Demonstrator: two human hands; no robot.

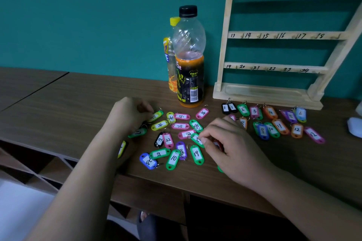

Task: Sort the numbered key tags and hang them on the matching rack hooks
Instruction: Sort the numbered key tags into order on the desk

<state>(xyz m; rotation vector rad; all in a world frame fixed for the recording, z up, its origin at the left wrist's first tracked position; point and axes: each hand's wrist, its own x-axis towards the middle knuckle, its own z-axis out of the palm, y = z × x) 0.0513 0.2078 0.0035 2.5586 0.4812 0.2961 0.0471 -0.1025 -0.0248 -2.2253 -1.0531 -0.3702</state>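
My right hand (227, 143) pinches a red plastic key tag (217, 144) and my left hand (131, 112) curls at a yellow plastic key tag (155, 116), grip not discernible, both at the pile on the brown wooden desk (78, 100); I judge the tags light, stiff and slick, best held by the edges.

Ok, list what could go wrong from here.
1. The yellow tag lies at the table edge against the left forearm; a sweep could knock it off.
2. One green tag lies upside down and reads like 91; it may be mis-sorted instead of going to 16.
3. The bottle stands close behind the pile, beside the rack; a reach to it might tip the bottle.
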